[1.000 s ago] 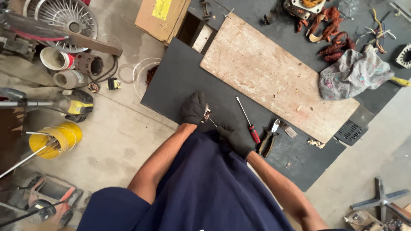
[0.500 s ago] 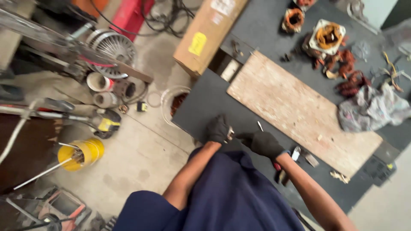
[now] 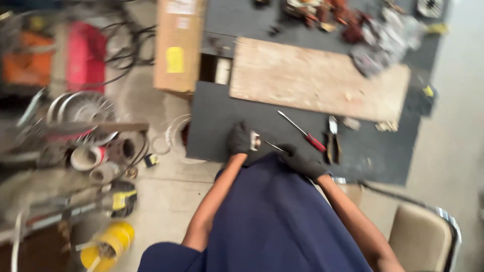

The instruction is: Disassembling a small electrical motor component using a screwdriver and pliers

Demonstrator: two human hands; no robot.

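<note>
Gloves, two of them and both black, cover the hands working at the near edge of the dark counter (image 3: 217, 126). The left hand (image 3: 241, 140) has its grip closed around one small pale metal part (image 3: 254, 141). The right hand (image 3: 302, 162) lies just beside it, and blur hides whether its grip is spread or closed. One thin metal rod (image 3: 274, 146) runs between the two hands, its long axis slanting from the left hand down toward the right. One red-handled screwdriver (image 3: 302, 132) lies farther in, its shaft pointing toward the far left and its handle toward the near right. One pair of pliers (image 3: 333, 141) lies lengthwise beside it. One wooden board (image 3: 317, 80) covers the far side, and one cardboard box (image 3: 177, 45) stands at the left edge.
</note>
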